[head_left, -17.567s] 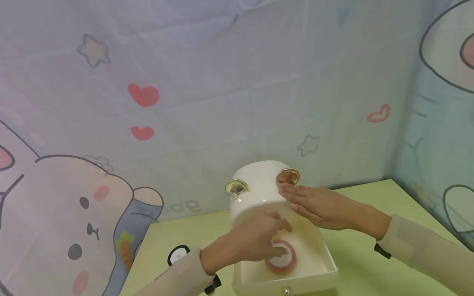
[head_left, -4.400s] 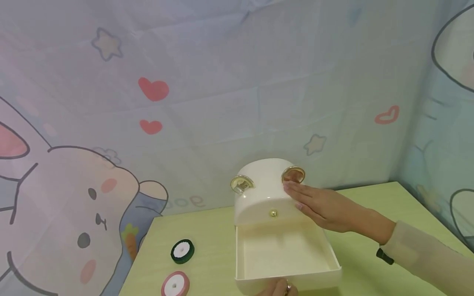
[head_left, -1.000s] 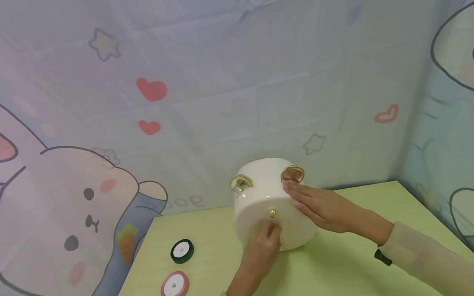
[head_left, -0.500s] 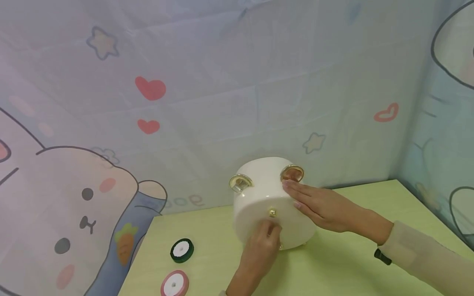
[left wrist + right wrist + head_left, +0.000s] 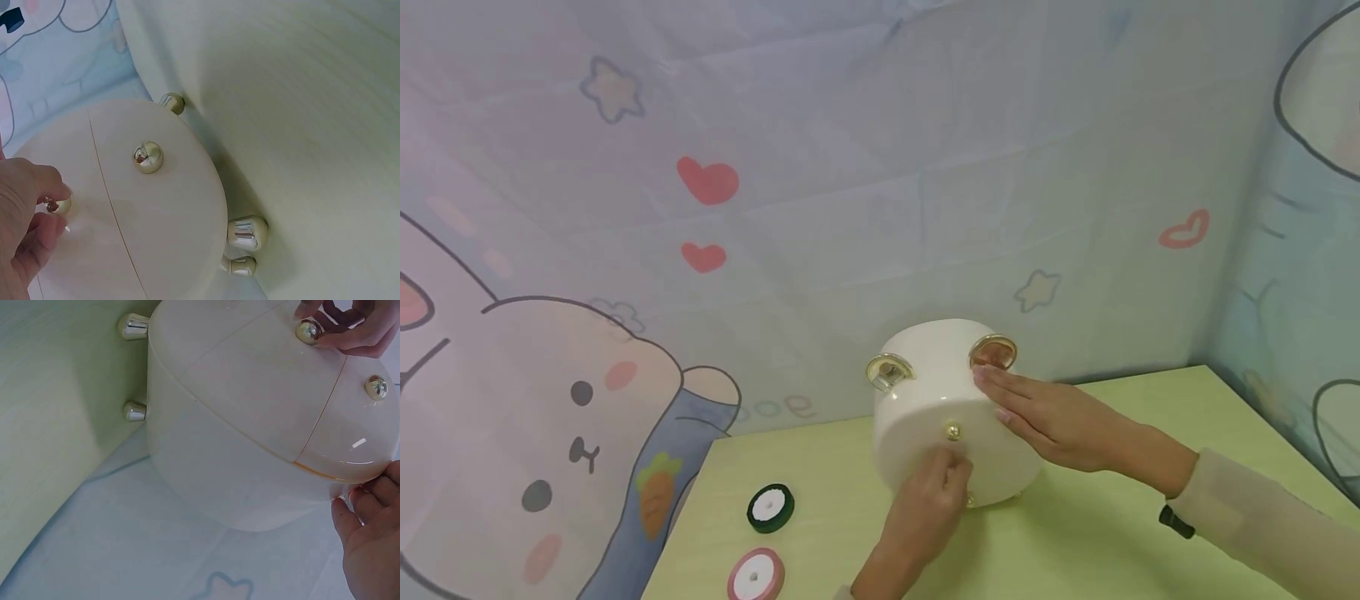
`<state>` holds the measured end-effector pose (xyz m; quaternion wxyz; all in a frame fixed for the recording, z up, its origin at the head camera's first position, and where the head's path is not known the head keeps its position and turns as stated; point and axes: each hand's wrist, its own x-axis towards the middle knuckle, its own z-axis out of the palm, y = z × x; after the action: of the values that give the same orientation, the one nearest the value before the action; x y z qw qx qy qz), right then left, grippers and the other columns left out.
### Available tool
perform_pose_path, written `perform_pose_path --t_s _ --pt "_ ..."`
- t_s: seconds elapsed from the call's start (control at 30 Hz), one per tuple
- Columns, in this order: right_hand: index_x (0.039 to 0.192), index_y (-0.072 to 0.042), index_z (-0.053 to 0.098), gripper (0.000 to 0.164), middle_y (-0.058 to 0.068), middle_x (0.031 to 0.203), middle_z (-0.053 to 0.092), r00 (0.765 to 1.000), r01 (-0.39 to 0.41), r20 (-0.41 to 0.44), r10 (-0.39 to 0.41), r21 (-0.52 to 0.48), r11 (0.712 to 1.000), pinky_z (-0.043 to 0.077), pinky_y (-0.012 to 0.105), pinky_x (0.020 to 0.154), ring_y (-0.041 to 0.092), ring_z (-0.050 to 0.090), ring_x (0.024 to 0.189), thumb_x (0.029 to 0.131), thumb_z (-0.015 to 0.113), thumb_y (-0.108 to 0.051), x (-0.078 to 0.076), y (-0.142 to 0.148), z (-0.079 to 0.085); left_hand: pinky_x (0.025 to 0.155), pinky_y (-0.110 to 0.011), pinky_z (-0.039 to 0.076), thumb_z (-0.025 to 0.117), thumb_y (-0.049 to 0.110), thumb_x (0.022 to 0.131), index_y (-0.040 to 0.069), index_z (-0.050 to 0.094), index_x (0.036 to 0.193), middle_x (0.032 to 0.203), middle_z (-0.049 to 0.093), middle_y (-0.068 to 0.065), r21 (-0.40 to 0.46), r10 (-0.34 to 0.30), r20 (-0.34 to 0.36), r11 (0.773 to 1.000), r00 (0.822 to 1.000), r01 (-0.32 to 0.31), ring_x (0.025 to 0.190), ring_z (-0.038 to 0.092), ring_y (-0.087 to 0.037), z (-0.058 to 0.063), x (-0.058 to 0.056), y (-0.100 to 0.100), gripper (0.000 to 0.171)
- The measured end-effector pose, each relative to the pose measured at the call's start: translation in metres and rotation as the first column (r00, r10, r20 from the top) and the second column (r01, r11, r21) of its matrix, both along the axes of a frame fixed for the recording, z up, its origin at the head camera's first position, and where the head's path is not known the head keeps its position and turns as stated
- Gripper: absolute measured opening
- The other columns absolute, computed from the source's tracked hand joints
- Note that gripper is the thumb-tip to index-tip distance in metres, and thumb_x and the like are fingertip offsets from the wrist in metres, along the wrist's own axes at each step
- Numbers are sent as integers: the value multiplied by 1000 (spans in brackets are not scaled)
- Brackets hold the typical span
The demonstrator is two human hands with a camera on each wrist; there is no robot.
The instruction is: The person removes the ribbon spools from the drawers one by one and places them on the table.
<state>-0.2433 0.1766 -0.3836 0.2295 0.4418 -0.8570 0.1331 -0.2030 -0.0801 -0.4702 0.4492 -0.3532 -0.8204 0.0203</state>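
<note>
A white, round-fronted drawer box (image 5: 928,350) with gold ear-shaped rings stands on the table, its drawers pushed in flush. My left hand (image 5: 925,508) is at the middle drawer's front, thumb and fingers pinching its gold knob (image 5: 60,204). Another gold knob (image 5: 952,431) sits on the upper drawer, and a lower one (image 5: 148,157) shows in the left wrist view. With fingers extended, my right hand (image 5: 1052,417) rests against the box's upper right side, just below the right ear (image 5: 992,352). A green ribbon spool (image 5: 770,507) and a pink ribbon spool (image 5: 756,577) lie left of the box.
The pale green table (image 5: 1120,533) carries the box on short gold feet (image 5: 134,411). Close behind hangs a cartoon-printed cloth (image 5: 820,250), with another cloth panel (image 5: 1292,317) at the right.
Earlier a drawer stood pulled out with the pink spool inside; the spool then lay on the table and the drawer was pushed in. Over the last second, both hands have stayed put.
</note>
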Motion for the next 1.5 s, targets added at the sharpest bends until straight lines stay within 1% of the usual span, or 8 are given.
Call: perform_pose_path --t_s 0.17,0.4,0.5,0.77,0.9,1.2,1.33,1.5 --pt "159 -8 45 54 8 164 48 1000 -11 -14 11 -5 1000 52 46 110 28 52 148 107 56 -15 -1 0 -2 65 -20 56 70 13 88 11 70 105 102 66 -2 -62 2 -15 998 1000 -3 82 65 -11 -2 10 -4 18" --pt "160 -8 44 54 9 165 47 1000 -15 -14 15 -4 1000 54 45 109 28 51 148 107 55 -15 -2 0 -2 55 -17 47 51 6 90 12 69 96 89 61 2 -121 -48 -138 992 989 31 77 59 -11 -11 14 -6 20" --pt "159 -7 44 54 9 164 48 1000 -16 -18 16 -4 1000 53 45 109 29 52 148 107 55 -14 -1 0 -2 55 -17 46 43 2 94 12 69 94 88 58 3 -141 -58 -144 989 988 38 76 58 -10 -14 14 -6 28" --pt "159 -6 44 54 10 165 47 1000 -13 -8 13 -4 1000 53 46 109 29 52 148 107 55 -15 -1 0 -1 55 -18 49 59 12 86 13 71 96 90 60 4 -171 -28 -61 985 998 18 77 60 -8 -21 15 -6 16" --pt "159 -7 45 54 9 164 48 1000 -8 -19 8 -2 1000 53 45 110 29 52 147 107 56 -15 -2 1 -2 55 -19 50 63 16 85 14 72 100 94 62 3 -218 -1 -35 976 999 -7 78 61 -8 -27 12 -5 18" --pt "158 -7 45 53 10 164 49 1000 -13 -26 13 -3 1000 54 45 108 29 53 147 107 56 -15 -2 2 -2 62 -16 53 41 11 102 18 75 111 104 67 6 -395 39 -84 916 996 -69 89 64 -6 -45 7 -11 36" --pt "158 -6 46 53 10 163 49 1000 -10 -22 10 -6 1000 54 45 108 29 53 147 107 56 -15 -1 2 -2 70 -18 56 28 6 107 18 74 109 104 66 5 -405 22 -110 912 994 -65 91 65 -7 -50 1 -11 48" --pt "159 -7 45 54 10 164 48 999 -13 -29 13 -10 1000 55 45 106 28 53 146 107 56 -15 -2 1 -3 79 -19 56 38 5 103 18 71 103 101 62 4 -391 0 -73 920 997 -29 90 63 -8 -54 -10 -9 35"
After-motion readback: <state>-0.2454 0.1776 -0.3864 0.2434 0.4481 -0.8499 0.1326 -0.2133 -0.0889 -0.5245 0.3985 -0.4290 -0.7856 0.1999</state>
